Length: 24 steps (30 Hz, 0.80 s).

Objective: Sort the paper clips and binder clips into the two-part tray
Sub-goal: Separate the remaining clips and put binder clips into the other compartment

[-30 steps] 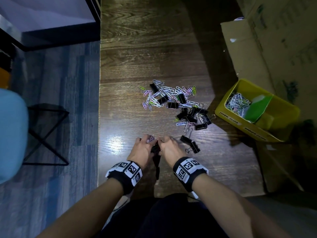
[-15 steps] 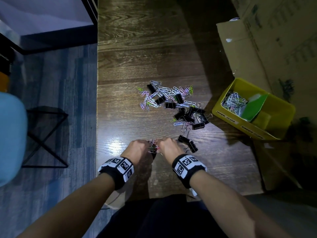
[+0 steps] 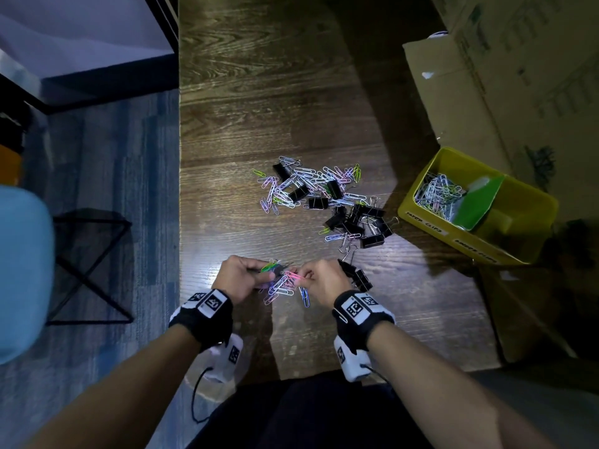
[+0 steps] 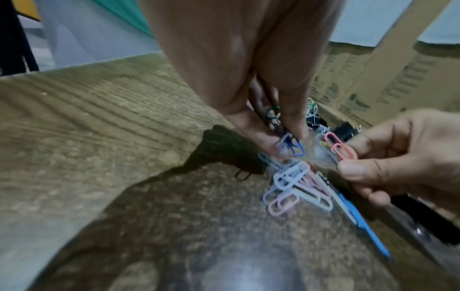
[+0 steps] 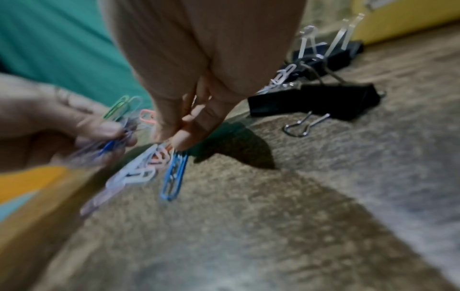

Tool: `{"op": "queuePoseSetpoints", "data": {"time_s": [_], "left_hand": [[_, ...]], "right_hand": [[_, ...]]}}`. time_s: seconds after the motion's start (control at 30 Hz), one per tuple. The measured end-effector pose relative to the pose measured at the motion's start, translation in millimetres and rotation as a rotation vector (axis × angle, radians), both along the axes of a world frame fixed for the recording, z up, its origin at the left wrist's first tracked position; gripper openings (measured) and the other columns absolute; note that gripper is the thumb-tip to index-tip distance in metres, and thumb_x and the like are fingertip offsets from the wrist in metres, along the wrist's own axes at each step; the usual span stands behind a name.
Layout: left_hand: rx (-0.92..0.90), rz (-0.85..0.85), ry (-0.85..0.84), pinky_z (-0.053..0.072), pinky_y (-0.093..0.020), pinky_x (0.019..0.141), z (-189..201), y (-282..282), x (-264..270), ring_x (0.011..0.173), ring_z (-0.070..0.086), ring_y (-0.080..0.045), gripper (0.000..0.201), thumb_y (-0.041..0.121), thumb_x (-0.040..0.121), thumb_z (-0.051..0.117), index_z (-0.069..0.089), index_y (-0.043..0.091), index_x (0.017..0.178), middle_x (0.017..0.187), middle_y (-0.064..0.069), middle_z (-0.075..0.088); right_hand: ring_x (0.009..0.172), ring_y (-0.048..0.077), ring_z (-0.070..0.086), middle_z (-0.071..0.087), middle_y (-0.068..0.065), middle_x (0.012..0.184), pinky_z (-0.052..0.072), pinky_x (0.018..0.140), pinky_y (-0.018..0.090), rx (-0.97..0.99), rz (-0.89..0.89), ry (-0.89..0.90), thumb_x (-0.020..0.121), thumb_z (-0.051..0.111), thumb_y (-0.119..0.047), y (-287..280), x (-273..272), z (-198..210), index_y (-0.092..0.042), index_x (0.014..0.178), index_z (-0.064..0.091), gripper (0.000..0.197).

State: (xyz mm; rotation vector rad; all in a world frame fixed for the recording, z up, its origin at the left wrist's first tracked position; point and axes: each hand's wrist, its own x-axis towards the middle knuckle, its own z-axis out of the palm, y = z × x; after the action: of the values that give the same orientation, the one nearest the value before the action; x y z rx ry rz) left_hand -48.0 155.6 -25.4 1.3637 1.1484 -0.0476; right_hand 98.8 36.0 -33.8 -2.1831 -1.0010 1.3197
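Note:
My left hand point(image 3: 267, 270) pinches a small bunch of coloured paper clips point(image 4: 291, 146) near the table's front edge; green ones point(image 5: 119, 108) stick out above the fingers. Close beside it, my right hand point(image 3: 299, 277) pinches a pink paper clip point(image 4: 341, 147) between thumb and forefinger. A small heap of pale clips point(image 3: 280, 288) and a blue clip point(image 5: 174, 177) lie on the table under both hands. The main mixed pile of paper clips point(image 3: 308, 184) and black binder clips point(image 3: 359, 222) lies further back. The yellow two-part tray point(image 3: 421, 215) stands at the right; its left part holds paper clips point(image 3: 436, 192).
Two black binder clips point(image 3: 355, 275) lie just right of my right hand. A green divider point(image 3: 476, 202) stands slanted in the tray. Cardboard boxes point(image 3: 486, 76) rise behind the tray. The table's left edge point(image 3: 179, 222) drops to blue carpet, with a black stool frame point(image 3: 90, 264) there.
My hands have drawn slightly apart. The left one now holds up a bunch of clips, the right pinches a pink one, and the small heap between them shows.

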Motion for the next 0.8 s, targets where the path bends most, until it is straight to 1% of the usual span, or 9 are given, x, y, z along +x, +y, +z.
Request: {"op": "queuePoseSetpoints", "data": {"time_s": [0.07, 0.13, 0.23, 0.33, 0.47, 0.57, 0.7, 0.77, 0.8], "left_hand": [[-0.080, 0.068, -0.063, 0.057, -0.019, 0.061, 10.9, 2.0, 6.1, 0.056, 0.065, -0.009, 0.034, -0.011, 0.074, 0.066, 0.076, 0.020, 0.064, 0.062, 0.000, 0.071], [-0.117, 0.096, -0.127, 0.057, -0.020, 0.060, 23.5, 6.2, 18.1, 0.055, 0.066, -0.011, 0.026, -0.013, 0.074, 0.065, 0.075, 0.010, 0.069, 0.064, -0.002, 0.072], [-0.131, 0.087, -0.187, 0.056, -0.021, 0.059, 44.5, 12.8, 48.0, 0.057, 0.066, -0.012, 0.011, -0.010, 0.074, 0.066, 0.069, -0.005, 0.084, 0.067, -0.004, 0.072], [-0.117, -0.003, -0.233, 0.053, -0.017, 0.056, 71.8, 12.9, 96.0, 0.055, 0.065, -0.009, 0.010, -0.006, 0.074, 0.068, 0.068, 0.000, 0.082, 0.064, -0.001, 0.071], [-0.139, -0.122, -0.310, 0.054, -0.018, 0.055, 98.8, -3.6, 174.5, 0.052, 0.063, -0.008, 0.015, -0.006, 0.074, 0.070, 0.066, 0.008, 0.075, 0.056, 0.001, 0.068], [-0.186, -0.155, -0.339, 0.055, -0.023, 0.057, 102.6, -25.3, 232.8, 0.051, 0.062, -0.012, 0.012, -0.007, 0.074, 0.069, 0.069, 0.005, 0.074, 0.059, -0.002, 0.069], [-0.126, -0.170, -0.249, 0.054, -0.027, 0.054, 90.6, -56.9, 294.8, 0.050, 0.059, -0.016, 0.011, -0.004, 0.075, 0.071, 0.067, 0.005, 0.069, 0.060, -0.008, 0.066], [-0.055, -0.210, -0.182, 0.057, -0.031, 0.065, 77.0, -67.4, 313.8, 0.058, 0.061, -0.018, 0.003, 0.002, 0.078, 0.070, 0.068, 0.004, 0.076, 0.072, -0.013, 0.067], [0.018, -0.270, -0.133, 0.058, -0.033, 0.072, 70.1, -70.4, 319.5, 0.064, 0.062, -0.019, 0.006, 0.007, 0.079, 0.071, 0.070, 0.004, 0.084, 0.080, -0.014, 0.068]], "right_hand": [[0.058, 0.012, 0.059, 0.064, 0.007, 0.073, 0.052, 0.061, 0.030, 0.070, -0.173, 0.178, 0.080, 0.074, -0.014, -2.4, 5.4, 4.7, -0.022, 0.070, 0.064, 0.016], [0.050, 0.003, 0.058, 0.063, 0.013, 0.079, 0.050, 0.052, 0.018, 0.174, -0.316, 0.351, 0.080, 0.072, -0.005, -6.6, 13.4, 16.8, -0.018, 0.073, 0.063, 0.018], [0.049, 0.007, 0.060, 0.065, 0.013, 0.076, 0.052, 0.051, 0.019, 0.340, -0.525, 0.453, 0.077, 0.073, 0.000, -16.0, 31.0, 41.1, -0.016, 0.073, 0.068, 0.017], [0.046, 0.009, 0.057, 0.066, 0.003, 0.062, 0.050, 0.049, 0.018, 0.483, -0.724, 0.438, 0.076, 0.072, 0.003, -32.0, 57.0, 67.1, -0.016, 0.072, 0.069, 0.020], [0.045, 0.006, 0.055, 0.067, -0.004, 0.055, 0.048, 0.045, 0.017, 0.629, -0.931, 0.335, 0.078, 0.069, 0.006, -57.0, 101.5, 93.2, -0.013, 0.074, 0.068, 0.019], [0.044, 0.004, 0.055, 0.067, -0.006, 0.055, 0.046, 0.045, 0.015, 0.696, -1.057, 0.231, 0.079, 0.070, 0.003, -75.1, 133.5, 101.3, -0.013, 0.074, 0.065, 0.017], [0.047, 0.002, 0.056, 0.067, -0.006, 0.057, 0.048, 0.049, 0.016, 0.666, -1.126, 0.090, 0.081, 0.071, -0.005, -90.9, 174.0, 103.6, -0.014, 0.074, 0.063, 0.014], [0.048, 0.002, 0.056, 0.066, -0.002, 0.063, 0.049, 0.051, 0.017, 0.576, -1.117, 0.017, 0.082, 0.071, -0.009, -90.8, 191.7, 100.5, -0.017, 0.072, 0.061, 0.017], [0.051, 0.003, 0.057, 0.065, 0.002, 0.066, 0.048, 0.052, 0.017, 0.524, -1.095, -0.036, 0.082, 0.072, -0.011, -89.4, 199.4, 97.6, -0.019, 0.070, 0.060, 0.019]]}}
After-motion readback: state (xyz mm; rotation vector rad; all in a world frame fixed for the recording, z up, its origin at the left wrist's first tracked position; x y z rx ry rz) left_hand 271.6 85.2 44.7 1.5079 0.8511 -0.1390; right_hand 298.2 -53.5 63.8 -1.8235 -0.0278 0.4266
